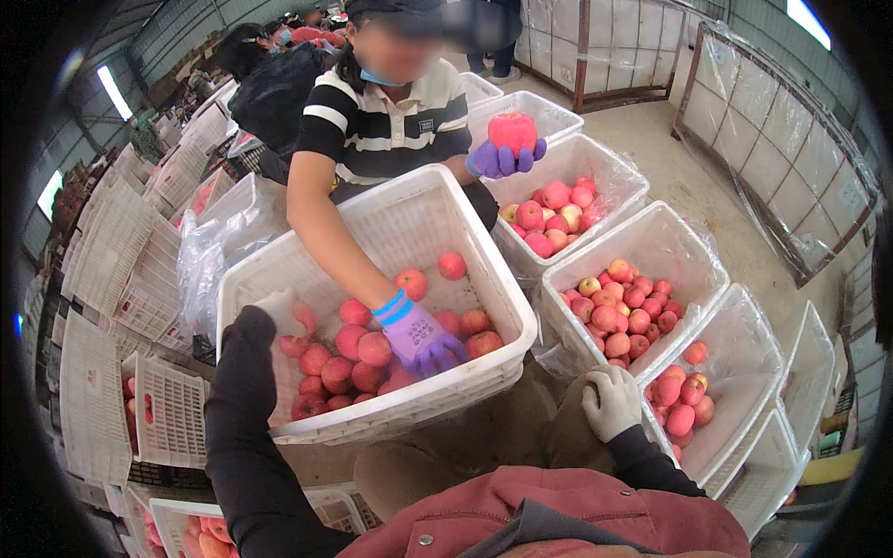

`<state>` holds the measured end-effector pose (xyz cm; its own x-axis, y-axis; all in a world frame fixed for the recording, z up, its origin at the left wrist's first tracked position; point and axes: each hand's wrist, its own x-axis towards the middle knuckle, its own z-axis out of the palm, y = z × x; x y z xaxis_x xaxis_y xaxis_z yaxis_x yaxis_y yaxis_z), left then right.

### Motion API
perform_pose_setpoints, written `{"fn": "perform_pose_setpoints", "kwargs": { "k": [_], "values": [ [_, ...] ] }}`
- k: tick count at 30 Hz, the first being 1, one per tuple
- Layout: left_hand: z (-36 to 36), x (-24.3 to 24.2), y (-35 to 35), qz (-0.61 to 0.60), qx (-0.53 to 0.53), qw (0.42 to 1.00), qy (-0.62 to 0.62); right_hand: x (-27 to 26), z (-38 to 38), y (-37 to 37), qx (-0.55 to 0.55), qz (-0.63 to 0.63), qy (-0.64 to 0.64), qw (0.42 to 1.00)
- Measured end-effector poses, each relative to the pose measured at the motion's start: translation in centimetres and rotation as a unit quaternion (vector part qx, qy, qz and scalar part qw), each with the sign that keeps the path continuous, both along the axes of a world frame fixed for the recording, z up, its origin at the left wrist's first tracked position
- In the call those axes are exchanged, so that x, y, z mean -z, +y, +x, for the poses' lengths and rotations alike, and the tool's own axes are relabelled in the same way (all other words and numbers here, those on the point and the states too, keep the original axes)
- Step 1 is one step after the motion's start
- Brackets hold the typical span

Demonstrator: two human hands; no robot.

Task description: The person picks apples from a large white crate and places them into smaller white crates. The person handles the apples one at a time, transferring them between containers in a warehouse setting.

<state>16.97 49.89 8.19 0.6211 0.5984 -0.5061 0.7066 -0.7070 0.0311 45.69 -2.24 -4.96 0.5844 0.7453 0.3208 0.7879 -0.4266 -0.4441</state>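
Observation:
My left hand (280, 305), in a pale glove below a dark sleeve, reaches over the left side of a white plastic crate (411, 216). It is beside red apples (303, 317); its fingers blend with the pale crate, so their grip is unclear. More apples (352, 342) lie loose on the crate floor. Resting by my knee, my right hand (614, 399) wears a whitish glove, its fingers curled together around nothing. Opposite me, a co-worker's purple-gloved hand (422, 345) touches apples in the same crate. Their other hand (506, 160) holds up a large red apple (513, 132).
Plastic-lined crates of apples (624, 314) line my right side, one (680, 404) close to my right hand. Stacked crates (171, 411) and clear plastic sheeting (223, 244) stand to the left. Wrapped metal-framed racks (774, 146) stand behind on the right. Other people are farther back.

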Motion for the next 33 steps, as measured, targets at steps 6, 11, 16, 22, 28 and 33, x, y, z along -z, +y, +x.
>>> {"fn": "perform_pose_setpoints", "kwargs": {
  "k": [6,11,16,22,28,33],
  "values": [
    [-2.7,-7.6,-8.6,-0.011,-0.103,0.897,-0.429,0.4,0.2,-1.3,-0.013,0.037,-0.002,0.999],
    [0.6,-10.4,-17.7,-0.105,-0.095,0.774,-0.618,0.8,0.7,-2.2,-0.008,0.043,-0.017,0.999],
    [5.3,-10.5,-27.5,-0.303,-0.01,0.749,-0.589,1.3,0.8,-3.1,0.0,0.054,-0.033,0.998],
    [8.9,-8.3,-34.7,-0.392,0.073,0.768,-0.502,1.5,1.1,-3.9,-0.009,0.072,-0.032,0.997],
    [11.4,-3.4,-37.8,-0.425,0.07,0.79,-0.437,1.5,1.3,-4.6,-0.006,0.073,-0.029,0.997],
    [13.9,1.7,-40.3,-0.45,0.025,0.781,-0.431,1.9,1.5,-4.8,-0.004,0.071,-0.031,0.997]
  ]
}}
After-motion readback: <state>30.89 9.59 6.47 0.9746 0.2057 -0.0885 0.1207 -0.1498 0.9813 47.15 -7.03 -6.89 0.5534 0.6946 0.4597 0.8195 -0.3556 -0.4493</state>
